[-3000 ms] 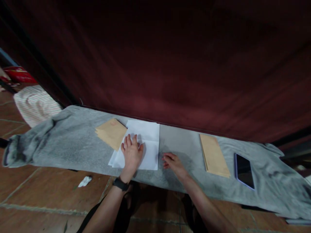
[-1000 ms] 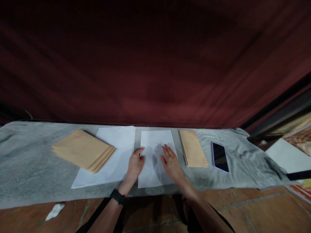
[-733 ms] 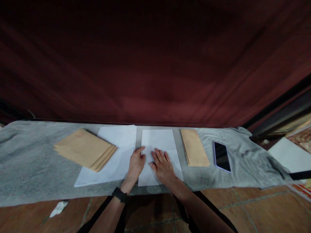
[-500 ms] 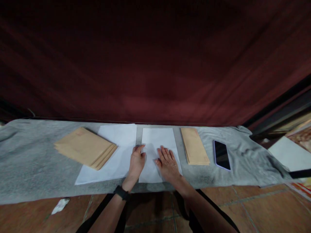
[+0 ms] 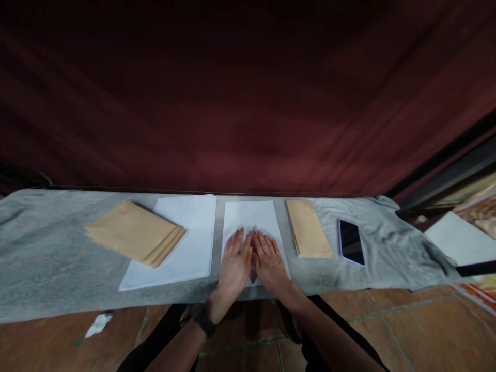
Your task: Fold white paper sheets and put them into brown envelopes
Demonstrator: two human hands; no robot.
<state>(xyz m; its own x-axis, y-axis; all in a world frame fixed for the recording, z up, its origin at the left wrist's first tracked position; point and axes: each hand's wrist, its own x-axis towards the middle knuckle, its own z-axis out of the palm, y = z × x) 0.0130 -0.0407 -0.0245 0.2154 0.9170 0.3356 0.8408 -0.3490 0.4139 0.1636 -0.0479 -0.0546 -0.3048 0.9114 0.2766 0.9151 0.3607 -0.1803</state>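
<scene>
A single white sheet of paper (image 5: 250,217) lies on a grey cloth (image 5: 46,258) in front of me. My left hand (image 5: 234,266) and my right hand (image 5: 269,261) rest flat on its near half, side by side, fingers stretched out and touching at the middle. Neither hand holds anything. To the left lies a stack of white sheets (image 5: 189,243) with a fanned pile of brown envelopes (image 5: 132,232) partly on top of it. A black band sits on my left wrist.
Right of the sheet lies a narrow stack of brown envelopes (image 5: 308,227), then a dark phone (image 5: 351,241) face up. A dark red curtain (image 5: 248,103) hangs right behind the cloth. A white scrap (image 5: 98,324) lies on the tiled floor.
My left hand has moved from the sheet's left edge onto the sheet, flat beside my right hand. Three seconds ago it pressed on the white stack, and the single sheet was not laid out.
</scene>
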